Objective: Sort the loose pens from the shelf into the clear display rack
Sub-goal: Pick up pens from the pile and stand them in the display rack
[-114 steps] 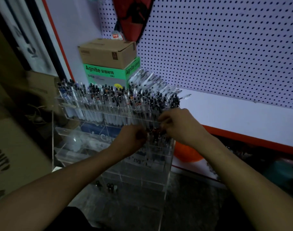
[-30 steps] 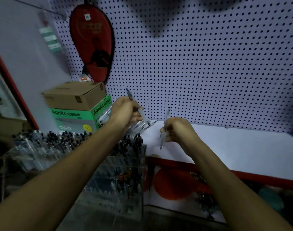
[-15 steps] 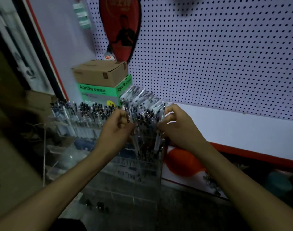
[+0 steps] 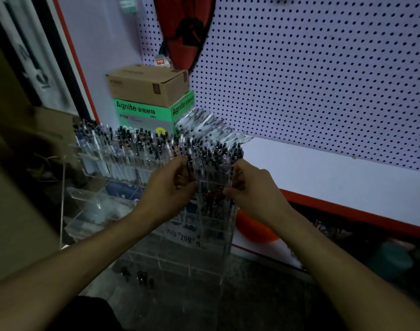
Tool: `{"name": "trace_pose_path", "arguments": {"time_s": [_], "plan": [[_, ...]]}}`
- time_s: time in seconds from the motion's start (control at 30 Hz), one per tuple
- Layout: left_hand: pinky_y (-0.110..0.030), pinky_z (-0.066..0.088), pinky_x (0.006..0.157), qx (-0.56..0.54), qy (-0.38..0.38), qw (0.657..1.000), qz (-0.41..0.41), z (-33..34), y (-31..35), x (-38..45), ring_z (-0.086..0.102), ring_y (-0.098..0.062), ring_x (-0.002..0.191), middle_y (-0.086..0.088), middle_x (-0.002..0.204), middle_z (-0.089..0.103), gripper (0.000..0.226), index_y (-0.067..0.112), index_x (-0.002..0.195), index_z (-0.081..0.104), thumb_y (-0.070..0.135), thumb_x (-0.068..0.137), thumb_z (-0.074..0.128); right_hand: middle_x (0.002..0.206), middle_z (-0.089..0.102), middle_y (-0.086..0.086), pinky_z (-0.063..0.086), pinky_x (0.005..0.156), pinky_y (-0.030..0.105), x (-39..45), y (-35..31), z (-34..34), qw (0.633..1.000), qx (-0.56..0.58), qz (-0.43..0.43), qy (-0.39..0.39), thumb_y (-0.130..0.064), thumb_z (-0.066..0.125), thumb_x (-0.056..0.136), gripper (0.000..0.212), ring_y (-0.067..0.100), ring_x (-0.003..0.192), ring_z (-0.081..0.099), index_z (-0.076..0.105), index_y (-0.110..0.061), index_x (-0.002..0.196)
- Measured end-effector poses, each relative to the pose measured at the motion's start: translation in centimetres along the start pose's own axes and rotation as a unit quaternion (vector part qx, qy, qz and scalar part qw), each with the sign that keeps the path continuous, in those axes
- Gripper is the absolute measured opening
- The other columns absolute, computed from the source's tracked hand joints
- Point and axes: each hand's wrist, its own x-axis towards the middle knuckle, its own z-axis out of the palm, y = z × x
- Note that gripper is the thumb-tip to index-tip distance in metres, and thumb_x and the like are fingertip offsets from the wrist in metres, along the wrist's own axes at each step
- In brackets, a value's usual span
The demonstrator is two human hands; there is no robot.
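Hands at the right end of the rack (image 4: 142, 235), both forearms reaching in from the lower corners and converging at its upper tiers. Left hand (image 4: 173, 185): fingers curled, thumb and fingertips pinched on a pen (image 4: 189, 163) standing in the top row; the pen's lower end is hidden behind the fingers. Right hand (image 4: 249, 185): fingers curled against the rack's right wall, at the second tier; whether they grip a pen or merely the wall cannot be told. Rack: clear, stepped, the top tier packed with upright pens from left edge to right, the lower tiers mostly bare, a few dark pens in the right compartments between the two hands. Loose pens (image 4: 204, 126): fanned in a heap on the white shelf (image 4: 335, 177), just behind the rack's right end and beside the green box (image 4: 142, 114), which carries a brown carton (image 4: 147, 84). Shelf right of the heap is bare up to the pegboard (image 4: 311, 80); its red front edge runs just right of the right wrist. A red racket cover (image 4: 183, 29) hangs on the pegboard above the boxes.
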Motion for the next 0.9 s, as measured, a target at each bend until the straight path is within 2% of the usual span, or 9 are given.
{"name": "trace_pose_path", "arguments": {"time_s": [0.1,0.17,0.27,0.4,0.5,0.57,0.63,0.73,0.9], "plan": [[-0.038,0.058,0.073,-0.017,0.024,0.999,0.012,0.1,0.0,0.1,0.066,-0.012,0.079,0.001,0.084,0.065,0.017,0.016,0.091,0.054,0.01,0.087,0.07,0.087,0.065,0.007,0.054,0.072,0.044,0.0,-0.3,0.7,0.999,-0.045,-0.018,-0.016,-0.021,0.073,0.084,0.024,0.026,0.082,0.061,0.056,-0.012,0.098],[-0.023,0.056,0.07,-0.003,0.025,0.999,0.022,0.3,-0.1,0.2,0.066,-0.004,0.078,0.002,0.084,0.066,0.018,0.012,0.094,0.055,0.01,0.086,0.071,0.086,0.065,0.007,0.054,0.071,0.043,0.2,-0.2,0.9,0.998,-0.057,-0.031,-0.01,-0.022,0.072,0.083,0.021,0.025,0.079,0.06,0.059,-0.011,0.095],[-0.003,0.044,0.062,0.059,-0.025,0.998,0.017,0.9,-0.4,-0.1,0.06,0.008,0.071,0.015,0.079,0.062,0.026,0.025,0.093,0.055,0.011,0.083,0.074,0.084,0.066,0.006,0.053,0.071,0.041,0.2,0.0,0.6,0.999,-0.017,-0.035,0.014,-0.025,0.071,0.085,0.02,0.022,0.075,0.061,0.063,-0.01,0.094],[-0.009,0.041,0.062,0.094,-0.047,0.994,0.002,1.6,-0.8,0.4,0.054,0.008,0.069,0.012,0.078,0.06,0.025,0.024,0.091,0.057,0.013,0.081,0.076,0.084,0.068,0.007,0.054,0.071,0.043,0.0,-0.3,0.0,0.997,0.006,-0.062,0.047,-0.026,0.071,0.087,0.018,0.022,0.075,0.063,0.063,-0.014,0.096],[-0.007,0.036,0.057,0.11,-0.065,0.992,0.007,2.1,-0.5,0.6,0.051,0.007,0.065,0.014,0.073,0.056,0.019,0.022,0.087,0.058,0.017,0.082,0.076,0.083,0.068,0.008,0.055,0.068,0.045,-0.1,-0.6,-0.2,0.995,0.015,-0.082,0.058,-0.026,0.066,0.092,0.013,0.023,0.072,0.064,0.061,-0.016,0.1],[-0.01,0.032,0.052,0.124,-0.085,0.988,0.02,2.6,-0.3,0.5,0.049,0.006,0.06,0.017,0.067,0.051,0.03,0.034,0.077,0.048,0.019,0.082,0.074,0.081,0.068,0.008,0.055,0.065,0.045,-0.3,-0.7,-0.2,0.994,0.01,-0.096,0.056,-0.023,0.063,0.094,0.01,0.022,0.067,0.064,0.061,-0.015,0.1],[-0.015,0.03,0.051,0.132,-0.093,0.987,0.018,3.0,-0.4,0.5,0.047,0.003,0.058,0.016,0.064,0.048,0.038,0.037,0.07,0.041,0.018,0.082,0.071,0.08,0.069,0.007,0.055,0.065,0.042,-0.3,-0.7,-0.4,0.993,-0.003,-0.101,0.063,-0.021,0.063,0.094,0.008,0.019,0.066,0.063,0.063,-0.014,0.097],[-0.022,0.034,0.052,0.141,-0.095,0.985,0.007,2.9,-0.7,0.7,0.051,-0.002,0.061,0.014,0.068,0.052,0.03,0.035,0.075,0.045,0.019,0.081,0.069,0.078,0.069,0.001,0.054,0.068,0.038,-0.2,-0.7,-0.9,0.993,-0.012,-0.088,0.081,-0.023,0.065,0.092,0.009,0.015,0.069,0.063,0.068,-0.015,0.088],[-0.017,0.042,0.058,0.136,-0.105,0.985,0.014,3.0,-0.9,0.0,0.058,-0.006,0.069,0.01,0.079,0.06,0.021,0.027,0.092,0.055,0.017,0.083,0.071,0.078,0.072,-0.002,0.054,0.074,0.028,-0.1,-0.7,-1.8,0.995,-0.027,-0.058,0.076,-0.023,0.069,0.089,0.011,0.01,0.07,0.064,0.077,-0.015,0.086]]}}
